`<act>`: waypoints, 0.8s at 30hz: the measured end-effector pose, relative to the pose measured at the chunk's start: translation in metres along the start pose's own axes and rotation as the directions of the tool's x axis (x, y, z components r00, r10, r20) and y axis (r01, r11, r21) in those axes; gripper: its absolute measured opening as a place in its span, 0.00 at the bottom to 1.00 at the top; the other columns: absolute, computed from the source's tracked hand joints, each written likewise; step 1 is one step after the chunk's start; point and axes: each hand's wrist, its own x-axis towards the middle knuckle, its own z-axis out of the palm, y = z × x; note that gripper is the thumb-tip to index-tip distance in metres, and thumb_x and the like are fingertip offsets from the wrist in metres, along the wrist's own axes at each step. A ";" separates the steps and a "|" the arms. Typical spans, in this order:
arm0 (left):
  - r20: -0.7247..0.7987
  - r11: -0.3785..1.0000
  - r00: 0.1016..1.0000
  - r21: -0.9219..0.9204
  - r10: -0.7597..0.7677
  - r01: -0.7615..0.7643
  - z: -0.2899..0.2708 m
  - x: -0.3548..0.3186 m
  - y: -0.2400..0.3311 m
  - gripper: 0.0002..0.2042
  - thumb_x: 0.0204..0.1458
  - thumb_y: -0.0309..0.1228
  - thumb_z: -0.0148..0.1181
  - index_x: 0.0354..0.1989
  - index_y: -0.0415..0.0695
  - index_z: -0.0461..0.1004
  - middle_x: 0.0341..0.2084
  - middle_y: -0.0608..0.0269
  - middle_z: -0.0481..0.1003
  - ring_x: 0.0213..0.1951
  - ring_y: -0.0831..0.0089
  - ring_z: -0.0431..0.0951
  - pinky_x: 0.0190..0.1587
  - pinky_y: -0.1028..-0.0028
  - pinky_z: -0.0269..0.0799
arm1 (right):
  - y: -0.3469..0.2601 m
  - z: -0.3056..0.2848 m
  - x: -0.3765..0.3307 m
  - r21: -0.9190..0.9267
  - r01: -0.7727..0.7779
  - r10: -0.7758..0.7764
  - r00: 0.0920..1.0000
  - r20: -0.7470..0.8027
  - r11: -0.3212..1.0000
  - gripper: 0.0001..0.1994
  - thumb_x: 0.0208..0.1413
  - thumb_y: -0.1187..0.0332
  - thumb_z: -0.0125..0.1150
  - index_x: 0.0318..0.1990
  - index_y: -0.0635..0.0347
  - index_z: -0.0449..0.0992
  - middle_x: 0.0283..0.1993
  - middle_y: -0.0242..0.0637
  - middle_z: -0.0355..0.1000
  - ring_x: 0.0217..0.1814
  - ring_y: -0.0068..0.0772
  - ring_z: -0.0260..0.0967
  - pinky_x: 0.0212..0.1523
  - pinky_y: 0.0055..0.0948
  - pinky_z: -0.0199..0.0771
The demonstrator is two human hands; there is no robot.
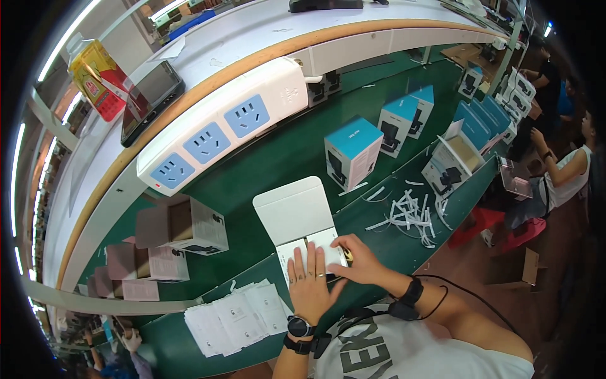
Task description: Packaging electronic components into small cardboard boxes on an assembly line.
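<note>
One white box (298, 218) beneath flat, empty left hand (308, 289); half-curled right hand (361, 260) at right edge, hold unclear.

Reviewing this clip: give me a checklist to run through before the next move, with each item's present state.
1. Lid of the open white cardboard box raised, away from both hands: ok.
2. Left hand laid flat on the box's white panels, fingers extended: ok.
3. Right hand at the box's right side: ok; firmness of its hold: cannot tell.
4. Contents seated properly beneath the panels: cannot tell, mostly hidden.
5. Green tabletop free of scraps: not ok, a tangle of thin white strips lies right of the box.
6. White paper leaflets squared up: not ok, they overlap unevenly.
</note>
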 end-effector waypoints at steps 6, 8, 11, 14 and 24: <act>0.101 0.968 0.995 0.249 0.001 -0.026 0.015 -0.006 -0.007 0.44 0.54 0.58 0.65 0.74 0.42 0.61 0.76 0.53 0.57 0.75 0.40 0.53 0.73 0.43 0.50 | 0.001 -0.046 0.034 0.113 -0.223 0.194 0.955 0.224 0.968 0.09 0.60 0.64 0.70 0.41 0.57 0.78 0.35 0.35 0.76 0.37 0.32 0.75 0.44 0.33 0.75; 0.102 0.969 0.995 0.245 0.005 -0.030 0.018 -0.006 -0.003 0.44 0.55 0.59 0.65 0.74 0.42 0.61 0.76 0.53 0.57 0.75 0.40 0.53 0.73 0.43 0.51 | 0.000 -0.044 0.047 -0.233 0.072 -0.054 0.995 0.081 0.970 0.08 0.59 0.63 0.69 0.38 0.55 0.78 0.32 0.33 0.76 0.35 0.37 0.75 0.40 0.37 0.73; 0.094 0.965 0.995 0.262 -0.013 -0.012 0.017 -0.009 0.001 0.44 0.55 0.59 0.64 0.74 0.42 0.62 0.76 0.53 0.57 0.75 0.40 0.53 0.73 0.43 0.51 | -0.001 -0.041 0.062 -0.428 0.231 -0.234 0.971 0.045 0.874 0.08 0.58 0.62 0.69 0.35 0.53 0.78 0.30 0.32 0.76 0.34 0.40 0.75 0.37 0.38 0.71; 0.094 0.963 0.995 0.270 -0.016 -0.010 0.017 -0.012 0.005 0.43 0.56 0.59 0.63 0.73 0.43 0.62 0.75 0.53 0.58 0.75 0.40 0.54 0.72 0.43 0.51 | 0.000 -0.041 0.066 -0.470 0.293 -0.313 0.949 0.037 0.833 0.08 0.56 0.62 0.70 0.34 0.52 0.78 0.31 0.31 0.76 0.32 0.41 0.74 0.34 0.39 0.68; 0.064 0.964 0.998 0.266 -0.015 -0.003 0.018 -0.015 0.006 0.42 0.55 0.61 0.63 0.72 0.43 0.65 0.74 0.54 0.60 0.74 0.41 0.56 0.72 0.43 0.53 | -0.007 -0.052 0.068 -0.447 0.390 -0.306 0.919 0.250 0.805 0.08 0.54 0.62 0.73 0.34 0.51 0.79 0.30 0.29 0.77 0.32 0.36 0.75 0.34 0.35 0.69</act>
